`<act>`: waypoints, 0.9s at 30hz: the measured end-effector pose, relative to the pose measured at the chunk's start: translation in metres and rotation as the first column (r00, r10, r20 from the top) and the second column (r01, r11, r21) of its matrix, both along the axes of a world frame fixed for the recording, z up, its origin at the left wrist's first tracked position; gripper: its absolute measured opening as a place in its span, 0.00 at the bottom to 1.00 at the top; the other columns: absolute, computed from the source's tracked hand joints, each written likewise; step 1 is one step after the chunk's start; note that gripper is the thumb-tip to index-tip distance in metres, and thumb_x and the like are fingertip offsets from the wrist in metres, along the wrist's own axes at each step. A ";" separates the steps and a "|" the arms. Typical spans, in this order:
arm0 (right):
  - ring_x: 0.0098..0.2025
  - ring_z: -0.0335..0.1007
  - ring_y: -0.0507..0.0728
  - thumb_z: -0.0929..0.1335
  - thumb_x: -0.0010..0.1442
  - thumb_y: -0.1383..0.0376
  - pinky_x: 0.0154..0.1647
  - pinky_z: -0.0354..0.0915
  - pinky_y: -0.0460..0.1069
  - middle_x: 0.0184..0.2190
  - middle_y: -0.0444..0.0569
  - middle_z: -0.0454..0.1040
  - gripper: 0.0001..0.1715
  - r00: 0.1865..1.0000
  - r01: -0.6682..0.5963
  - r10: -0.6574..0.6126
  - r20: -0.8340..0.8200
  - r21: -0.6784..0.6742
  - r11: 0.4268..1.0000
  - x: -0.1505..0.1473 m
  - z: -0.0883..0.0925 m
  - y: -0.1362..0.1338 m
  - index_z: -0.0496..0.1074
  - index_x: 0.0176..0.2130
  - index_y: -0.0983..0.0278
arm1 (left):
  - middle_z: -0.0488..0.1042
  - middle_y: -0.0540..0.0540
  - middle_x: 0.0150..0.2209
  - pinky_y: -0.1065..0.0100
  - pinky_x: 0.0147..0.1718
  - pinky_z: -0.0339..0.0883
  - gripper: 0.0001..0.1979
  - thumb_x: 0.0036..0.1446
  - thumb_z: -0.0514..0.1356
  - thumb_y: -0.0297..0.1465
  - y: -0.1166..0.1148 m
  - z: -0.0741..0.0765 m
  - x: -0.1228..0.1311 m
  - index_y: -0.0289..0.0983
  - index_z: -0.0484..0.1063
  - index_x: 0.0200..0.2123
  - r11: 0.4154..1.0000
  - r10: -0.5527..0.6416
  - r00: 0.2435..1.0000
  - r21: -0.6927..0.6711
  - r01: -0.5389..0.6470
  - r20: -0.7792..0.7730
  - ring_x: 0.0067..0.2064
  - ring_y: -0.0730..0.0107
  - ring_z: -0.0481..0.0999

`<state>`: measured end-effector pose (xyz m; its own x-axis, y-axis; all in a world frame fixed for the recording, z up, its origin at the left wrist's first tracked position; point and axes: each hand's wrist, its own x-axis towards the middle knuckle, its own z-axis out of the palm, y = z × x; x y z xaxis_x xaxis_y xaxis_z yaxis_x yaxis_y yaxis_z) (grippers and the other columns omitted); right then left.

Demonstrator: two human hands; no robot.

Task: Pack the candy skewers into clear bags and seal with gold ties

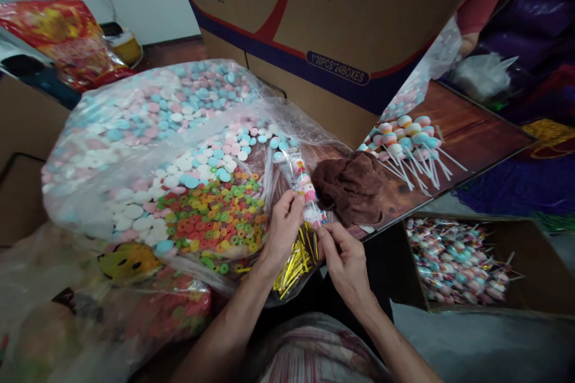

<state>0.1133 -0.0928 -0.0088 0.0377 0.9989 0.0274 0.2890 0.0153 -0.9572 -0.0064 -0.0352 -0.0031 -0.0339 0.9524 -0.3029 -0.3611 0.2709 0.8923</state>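
Observation:
My left hand (282,230) pinches the lower part of a candy stick in a clear wrapper (304,185), stacked with white, pink and blue sweets. My right hand (344,257) is closed at the wrapper's bottom end, fingers pressed together where a gold twist tie seems to be. A bundle of gold twist ties (295,262) lies just under both hands. To the left sit a clear bag of round pastel candies (148,131) and a bag of colourful ring candies (215,215).
A brown cloth (353,188) lies on the dark board (476,131) beside unwrapped candy sticks (406,137). A cardboard box of wrapped candy sticks (453,260) stands at right. A large printed carton (332,30) rises behind. Another person in a red sleeve (483,0) stands far right.

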 end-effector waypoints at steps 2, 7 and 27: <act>0.22 0.55 0.49 0.62 0.67 0.60 0.25 0.55 0.45 0.20 0.39 0.59 0.17 0.999 0.030 -0.030 -0.028 0.006 1.000 0.000 0.003 0.005 0.65 0.28 0.62 | 0.59 0.55 0.22 0.73 0.24 0.49 0.15 0.55 0.64 0.38 -0.004 0.001 0.003 0.36 0.66 0.24 0.995 -0.078 0.994 0.058 0.083 -0.076 0.25 0.77 0.55; 0.22 0.55 0.49 0.63 0.66 0.60 0.24 0.55 0.45 0.19 0.39 0.61 0.16 0.992 0.111 -0.110 -0.061 0.019 0.994 0.001 0.006 0.014 0.65 0.27 0.62 | 0.60 0.54 0.23 0.73 0.26 0.52 0.16 0.57 0.62 0.41 -0.009 0.005 0.008 0.37 0.65 0.25 0.971 -0.220 0.973 0.083 0.225 -0.070 0.25 0.76 0.56; 0.20 0.53 0.49 0.64 0.65 0.57 0.22 0.54 0.44 0.17 0.38 0.59 0.17 0.993 0.016 -0.022 -0.114 -0.054 0.998 0.008 0.012 0.005 0.66 0.26 0.63 | 0.81 0.36 0.36 0.64 0.40 0.70 0.16 0.55 0.65 0.40 -0.005 0.011 0.009 0.30 0.78 0.34 0.976 -0.200 0.929 -0.017 0.215 0.310 0.39 0.59 0.80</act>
